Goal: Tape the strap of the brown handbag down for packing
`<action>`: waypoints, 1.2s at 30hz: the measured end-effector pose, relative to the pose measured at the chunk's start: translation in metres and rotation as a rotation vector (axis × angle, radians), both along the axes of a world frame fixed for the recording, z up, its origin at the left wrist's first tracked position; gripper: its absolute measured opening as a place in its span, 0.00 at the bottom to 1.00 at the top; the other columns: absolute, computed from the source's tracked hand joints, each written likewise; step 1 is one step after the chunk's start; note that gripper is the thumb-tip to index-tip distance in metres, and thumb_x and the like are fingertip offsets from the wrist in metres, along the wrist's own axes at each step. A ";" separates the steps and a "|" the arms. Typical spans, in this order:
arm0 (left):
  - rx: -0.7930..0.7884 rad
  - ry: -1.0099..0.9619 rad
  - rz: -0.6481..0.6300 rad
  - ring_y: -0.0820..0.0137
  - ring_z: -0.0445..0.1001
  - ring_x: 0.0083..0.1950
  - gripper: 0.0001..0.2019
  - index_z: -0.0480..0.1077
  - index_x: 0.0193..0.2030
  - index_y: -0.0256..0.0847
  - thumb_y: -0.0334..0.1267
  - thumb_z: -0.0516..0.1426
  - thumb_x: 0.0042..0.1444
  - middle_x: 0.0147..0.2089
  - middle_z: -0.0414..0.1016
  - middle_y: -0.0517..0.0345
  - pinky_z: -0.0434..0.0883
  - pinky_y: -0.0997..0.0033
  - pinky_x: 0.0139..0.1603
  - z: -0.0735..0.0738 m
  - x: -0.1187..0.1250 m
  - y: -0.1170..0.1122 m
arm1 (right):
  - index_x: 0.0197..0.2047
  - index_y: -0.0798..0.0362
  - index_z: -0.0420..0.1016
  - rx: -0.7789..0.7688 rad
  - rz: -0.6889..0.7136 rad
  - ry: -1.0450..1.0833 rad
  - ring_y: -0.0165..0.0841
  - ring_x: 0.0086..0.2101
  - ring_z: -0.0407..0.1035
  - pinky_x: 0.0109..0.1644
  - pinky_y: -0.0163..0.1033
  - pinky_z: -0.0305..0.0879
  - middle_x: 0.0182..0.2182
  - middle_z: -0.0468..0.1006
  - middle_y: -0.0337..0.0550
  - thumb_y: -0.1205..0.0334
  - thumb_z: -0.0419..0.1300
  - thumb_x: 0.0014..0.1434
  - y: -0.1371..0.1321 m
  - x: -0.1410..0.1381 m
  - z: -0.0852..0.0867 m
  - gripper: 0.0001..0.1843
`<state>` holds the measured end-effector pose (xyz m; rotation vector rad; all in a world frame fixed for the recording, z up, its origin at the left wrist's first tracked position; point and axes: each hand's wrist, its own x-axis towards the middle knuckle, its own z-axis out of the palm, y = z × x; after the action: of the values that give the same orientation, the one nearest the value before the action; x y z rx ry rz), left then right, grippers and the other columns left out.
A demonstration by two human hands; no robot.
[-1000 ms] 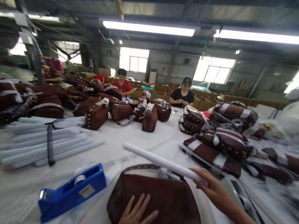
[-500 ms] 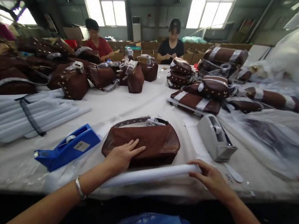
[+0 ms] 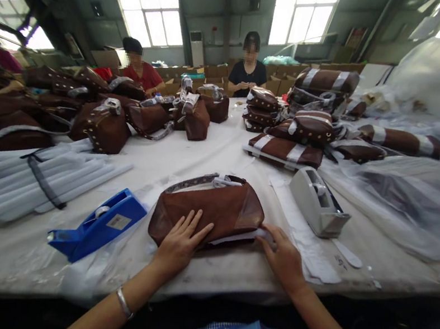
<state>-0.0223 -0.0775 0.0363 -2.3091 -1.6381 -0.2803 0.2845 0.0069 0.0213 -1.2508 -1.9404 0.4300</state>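
Note:
A brown leather handbag (image 3: 227,206) lies on the table in front of me, its wrapped strap toward the far side. My left hand (image 3: 181,241) rests flat on the bag with its fingers spread. At the bag's near right edge, my right hand (image 3: 284,256) pinches the end of a white roll (image 3: 238,237). The roll runs along the bag's lower near edge and is partly hidden by it; whether it is inside or underneath I cannot tell.
A blue tape dispenser (image 3: 101,224) stands left of the bag, a grey tape dispenser (image 3: 317,203) to its right. Bundled white rolls (image 3: 52,174) lie at the left. Brown bags (image 3: 101,124) crowd the far left; wrapped ones (image 3: 286,150) are stacked at the back right. Two people work across the table.
My right hand has moved left to the bag's edge with the white roll, most of which is now hidden by the bag. The left hand stays on the bag.

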 end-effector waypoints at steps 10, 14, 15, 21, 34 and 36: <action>0.037 -0.030 0.017 0.52 0.50 0.75 0.40 0.48 0.73 0.60 0.23 0.53 0.59 0.78 0.42 0.52 0.62 0.48 0.70 -0.009 0.003 -0.002 | 0.72 0.42 0.55 0.255 0.428 -0.363 0.46 0.69 0.49 0.73 0.61 0.45 0.69 0.59 0.42 0.64 0.58 0.67 -0.009 -0.037 0.015 0.33; 0.032 -0.045 0.056 0.49 0.49 0.76 0.37 0.48 0.73 0.59 0.30 0.57 0.60 0.78 0.41 0.50 0.61 0.43 0.70 -0.005 0.016 -0.003 | 0.74 0.41 0.46 0.214 0.473 -0.453 0.45 0.70 0.45 0.72 0.64 0.43 0.70 0.55 0.42 0.69 0.58 0.65 -0.005 -0.045 -0.014 0.40; 0.020 -0.053 0.073 0.48 0.49 0.76 0.37 0.48 0.73 0.57 0.35 0.58 0.61 0.78 0.40 0.50 0.61 0.41 0.69 -0.004 0.021 -0.001 | 0.74 0.41 0.45 0.215 0.474 -0.453 0.45 0.70 0.45 0.72 0.64 0.44 0.70 0.55 0.42 0.69 0.58 0.65 -0.004 -0.045 -0.017 0.41; 0.122 -0.041 0.128 0.49 0.51 0.75 0.34 0.44 0.73 0.62 0.43 0.54 0.65 0.77 0.44 0.57 0.62 0.35 0.67 -0.015 0.042 0.011 | 0.70 0.38 0.59 0.136 0.503 -0.253 0.43 0.67 0.54 0.71 0.62 0.50 0.65 0.65 0.39 0.70 0.54 0.65 -0.011 -0.032 -0.007 0.32; 0.180 -0.084 0.140 0.50 0.54 0.74 0.34 0.46 0.73 0.62 0.38 0.54 0.63 0.77 0.48 0.61 0.63 0.40 0.67 -0.030 0.040 0.012 | 0.51 0.55 0.78 -1.220 0.062 1.221 0.45 0.58 0.69 0.66 0.46 0.66 0.57 0.76 0.50 0.53 0.74 0.51 -0.038 -0.034 0.011 0.26; 0.175 -0.084 0.134 0.51 0.55 0.74 0.35 0.46 0.73 0.62 0.36 0.54 0.63 0.76 0.49 0.61 0.63 0.40 0.67 -0.029 0.040 0.012 | 0.48 0.55 0.78 -1.233 0.043 1.275 0.44 0.59 0.68 0.66 0.46 0.65 0.56 0.76 0.49 0.56 0.73 0.51 -0.033 -0.041 0.009 0.22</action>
<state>0.0177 -0.0651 0.0074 -2.0748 -1.7254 -0.4763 0.2437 -0.0259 0.0299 -1.0367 -0.4664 2.0192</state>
